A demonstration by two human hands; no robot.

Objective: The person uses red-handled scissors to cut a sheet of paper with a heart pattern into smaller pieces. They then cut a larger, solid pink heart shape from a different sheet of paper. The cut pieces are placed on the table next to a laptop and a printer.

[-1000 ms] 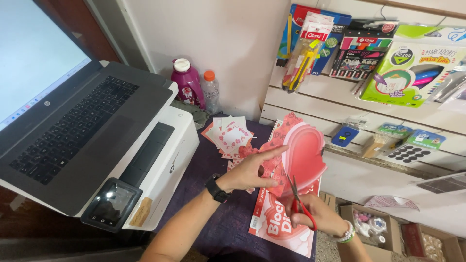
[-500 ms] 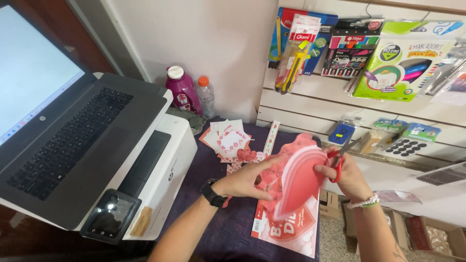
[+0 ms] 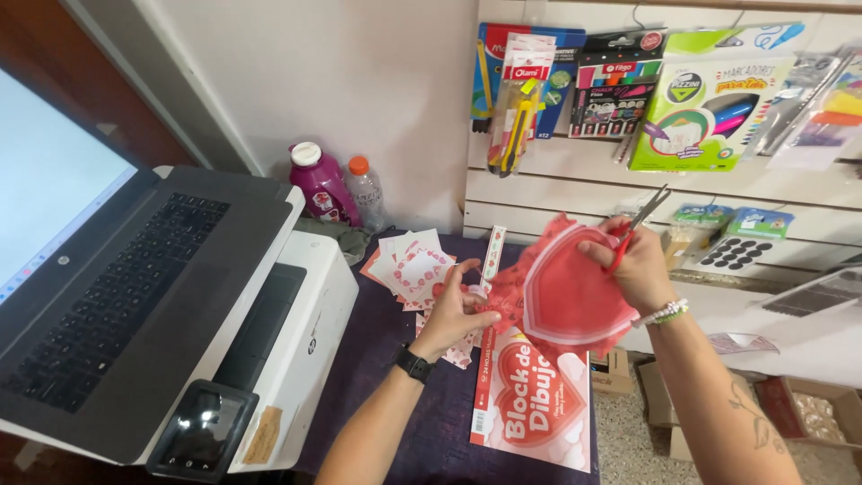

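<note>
My left hand [image 3: 455,316] pinches the left edge of a red paper heart [image 3: 564,292] with a pale outline, held up over the table. My right hand [image 3: 636,262] grips red-handled scissors [image 3: 636,228] at the heart's upper right edge, blades pointing up and right. Below the heart lies a red and white drawing pad [image 3: 535,406] with heart shapes on its cover. A pile of small pink and white printed cards [image 3: 409,264] sits just behind my left hand.
A white printer [image 3: 296,323] stands at the left with an open laptop [image 3: 117,287] on top. A magenta bottle [image 3: 318,185] and a clear bottle [image 3: 365,190] stand by the wall. Packs of markers and pens [image 3: 709,108] hang on the slat wall. Cardboard boxes [image 3: 808,413] sit on the floor.
My right hand with the scissors has risen from the heart's lower edge to its upper right edge. The heart has been turned and lifted; my left hand shifted along its left side.
</note>
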